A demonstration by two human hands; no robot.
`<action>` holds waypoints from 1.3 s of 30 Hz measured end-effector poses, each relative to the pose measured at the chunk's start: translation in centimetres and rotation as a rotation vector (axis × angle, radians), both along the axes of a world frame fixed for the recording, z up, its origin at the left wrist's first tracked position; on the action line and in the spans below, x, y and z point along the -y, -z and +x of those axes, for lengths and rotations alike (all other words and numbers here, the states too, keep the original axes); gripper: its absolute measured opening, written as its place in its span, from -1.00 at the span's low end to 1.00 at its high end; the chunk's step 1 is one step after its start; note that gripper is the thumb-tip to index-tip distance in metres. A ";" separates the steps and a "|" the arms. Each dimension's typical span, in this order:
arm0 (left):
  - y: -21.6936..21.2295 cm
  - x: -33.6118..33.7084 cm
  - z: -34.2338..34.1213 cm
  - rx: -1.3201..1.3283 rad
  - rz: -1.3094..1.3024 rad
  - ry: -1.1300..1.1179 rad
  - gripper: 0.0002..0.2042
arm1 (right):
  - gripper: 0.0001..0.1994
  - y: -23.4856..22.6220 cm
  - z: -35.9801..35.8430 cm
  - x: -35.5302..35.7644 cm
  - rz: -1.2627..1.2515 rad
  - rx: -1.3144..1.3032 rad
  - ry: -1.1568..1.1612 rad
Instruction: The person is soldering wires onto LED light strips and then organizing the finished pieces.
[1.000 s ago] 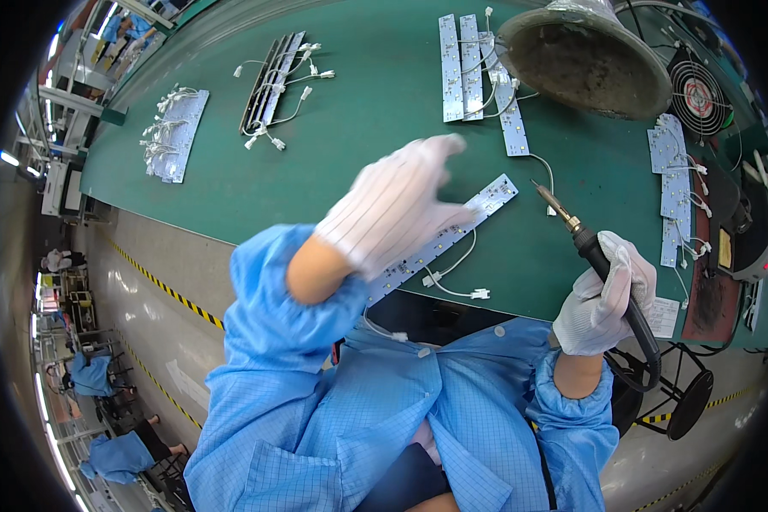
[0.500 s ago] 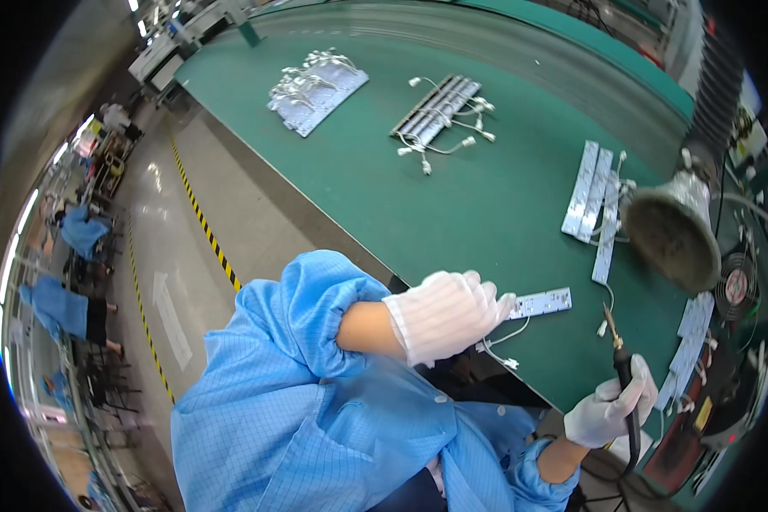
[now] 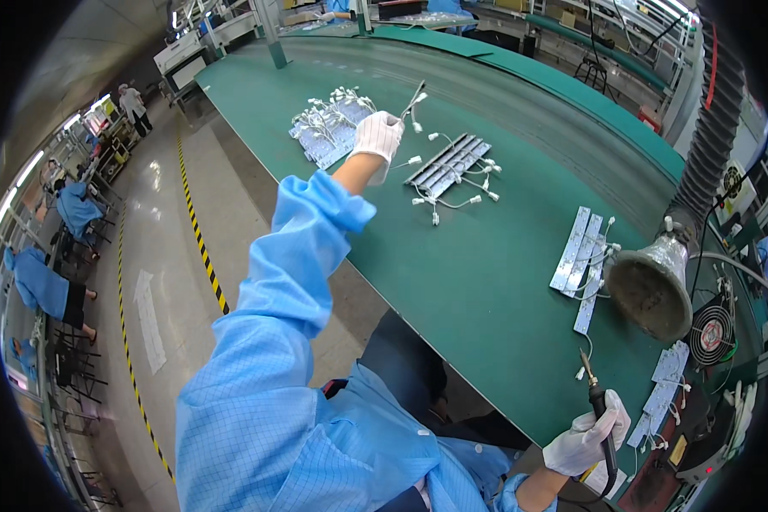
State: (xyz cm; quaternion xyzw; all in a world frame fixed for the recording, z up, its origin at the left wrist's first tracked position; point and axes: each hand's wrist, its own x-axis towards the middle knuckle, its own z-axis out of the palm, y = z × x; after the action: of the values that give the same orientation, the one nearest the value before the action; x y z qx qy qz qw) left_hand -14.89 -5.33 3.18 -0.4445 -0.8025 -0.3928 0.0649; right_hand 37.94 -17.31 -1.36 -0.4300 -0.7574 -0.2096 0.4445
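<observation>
My left hand point(image 3: 378, 138), in a white striped glove, reaches far across the bench. It is closed on a light strip board point(image 3: 413, 100), seen nearly edge-on, with white connector wires dangling from it. Right beside that hand lies a stack of silvery boards point(image 3: 322, 154) topped with tangled white plugs. At the lower right my right hand point(image 3: 585, 442), also gloved, grips a soldering iron point(image 3: 598, 399) by its black handle, tip pointing up and away. A white connector sits near the tip.
Bundled strips point(image 3: 454, 164) with plugs lie mid-bench. More boards point(image 3: 578, 256) lie near the fume extraction funnel point(image 3: 653, 286). Another row of boards point(image 3: 660, 394) stands at the right, near a small fan point(image 3: 712, 333). The green bench point(image 3: 452, 273) has its edge against me.
My left hand has carried the strip board from close to me out to the far-left stack. My right hand still holds the soldering iron. The view has shifted.
</observation>
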 end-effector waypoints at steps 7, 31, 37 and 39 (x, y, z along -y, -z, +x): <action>5.9 -2.2 3.1 0.021 -0.090 0.136 -0.70 | -0.60 0.1 -0.3 0.3 -0.039 -0.016 -0.026; 2.9 -3.6 30.3 -0.198 -0.473 0.517 -0.41 | -0.50 -1.0 0.2 0.1 -0.224 -0.249 -0.098; 3.5 -4.0 28.0 1.024 -0.057 0.718 -0.62 | -0.56 -0.2 1.1 -0.1 -0.213 -0.191 -0.103; 4.2 -4.5 25.8 1.518 0.041 0.969 -0.69 | -0.54 -0.1 1.2 -0.1 -0.170 -0.193 -0.092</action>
State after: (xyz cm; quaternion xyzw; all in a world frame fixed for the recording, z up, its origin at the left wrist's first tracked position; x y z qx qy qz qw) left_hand 10.90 -0.78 -1.03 -0.3536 -0.3470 -0.5791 -0.6474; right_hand 39.11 -17.25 -1.30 -0.4492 -0.7450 -0.0818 0.4862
